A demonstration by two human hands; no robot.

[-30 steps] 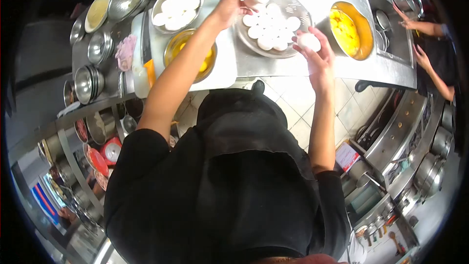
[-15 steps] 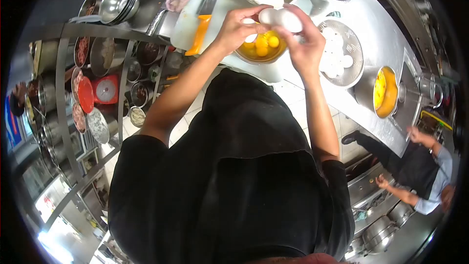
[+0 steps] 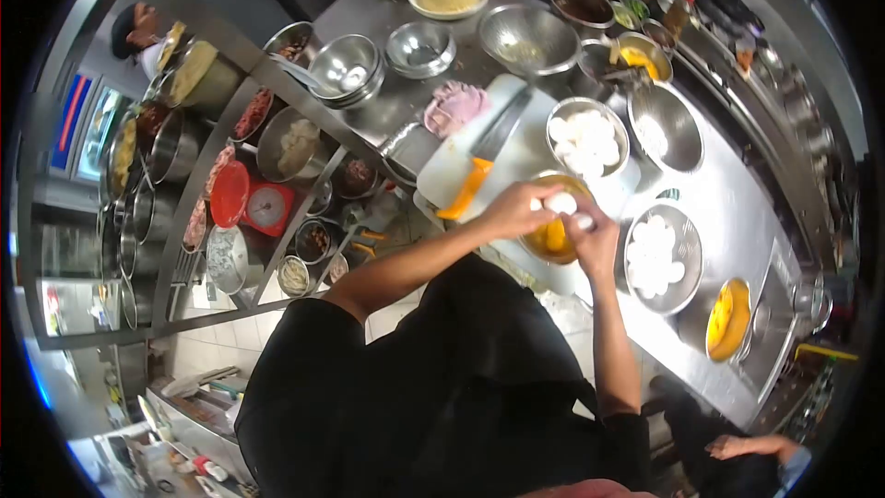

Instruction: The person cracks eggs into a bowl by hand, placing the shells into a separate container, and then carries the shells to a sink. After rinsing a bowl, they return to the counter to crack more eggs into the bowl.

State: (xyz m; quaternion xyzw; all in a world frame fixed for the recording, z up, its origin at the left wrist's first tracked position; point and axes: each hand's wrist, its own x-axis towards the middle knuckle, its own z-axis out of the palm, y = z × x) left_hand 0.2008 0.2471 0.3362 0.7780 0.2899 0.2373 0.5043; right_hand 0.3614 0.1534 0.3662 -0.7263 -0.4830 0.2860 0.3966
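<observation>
Both hands are held close together over a metal bowl with yellow egg yolks in it. My left hand is closed, its fingertips on a white egg; a bit of white also shows at its thumb. My right hand curls around another white egg and meets the first one. Whether either shell is cracked is hidden by the fingers. Just beyond stands a bowl of white eggs. To the right, a perforated bowl contains more white eggs or shells.
A knife with an orange handle lies on the white cutting board, beside a pink cloth. A pot of yellow yolks stands right. Stacked metal bowls are at back left. A co-worker's hand shows lower right.
The view has swung, showing more of the table's far side. My hands have come closer together over the yolk bowl, and the eggs in them sit lower between the fingers.
</observation>
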